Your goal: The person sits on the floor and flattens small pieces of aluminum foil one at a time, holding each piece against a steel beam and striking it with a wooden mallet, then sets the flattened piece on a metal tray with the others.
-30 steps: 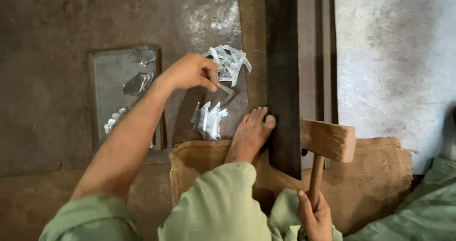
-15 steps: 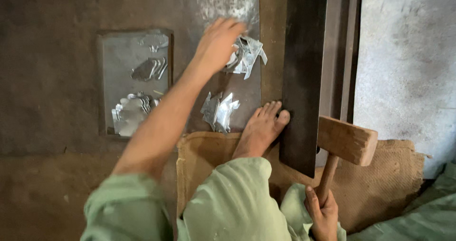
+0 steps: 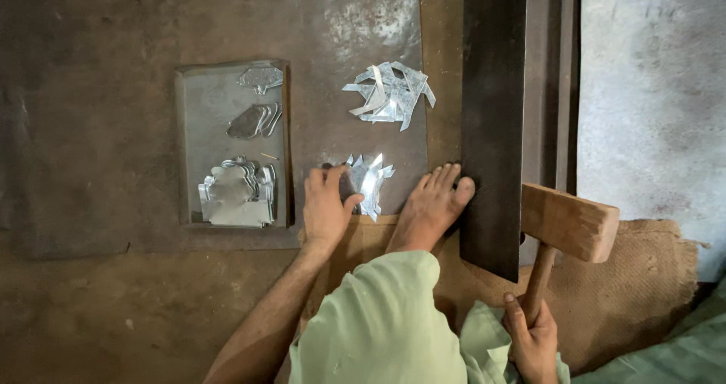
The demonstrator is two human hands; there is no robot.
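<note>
My left hand (image 3: 327,202) rests on the floor at the near pile of shiny cut metal pieces (image 3: 367,178), fingers touching its left edge. A second, larger pile of metal scraps (image 3: 390,93) lies further away. My right hand (image 3: 529,338) grips the handle of a wooden mallet (image 3: 566,223), whose head hangs beside a long dark metal bar (image 3: 493,119). My bare foot (image 3: 431,206) presses against the bar's left side, toes pointing away from me.
A flat metal plate (image 3: 197,142) at the left carries stacks of shaped metal cutouts (image 3: 236,191). I sit on a burlap sack (image 3: 643,293). A larger dark metal sheet (image 3: 333,21) lies under the piles, and a pale wall (image 3: 650,89) is at the right.
My left hand has come back from the far scrap pile to the near pile by my foot. The mallet has stayed in my right hand.
</note>
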